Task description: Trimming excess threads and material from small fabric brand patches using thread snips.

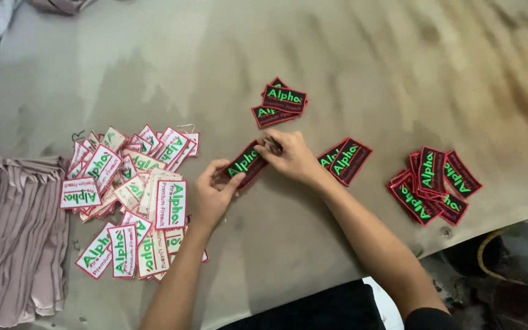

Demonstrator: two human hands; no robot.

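Both hands, left hand (214, 194) and right hand (289, 157), are pinching one black rectangular embroidered patch (247, 163) by opposite ends, stretching it flat. White patches (131, 195) are lying heaped left, black patch stacks (430, 184) right, seemingly kept sorted by colour.

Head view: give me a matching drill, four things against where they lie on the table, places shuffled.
Things:
1. white patches
2. held black patch
3. pleated fabric
4. biggest black pile

Places:
A. far left edge
B. between left hand and right hand, centre
C. right, near the table edge
D. left of the hands, loose heap

Pairs: 1-D, 2-B, 3-A, 4-C
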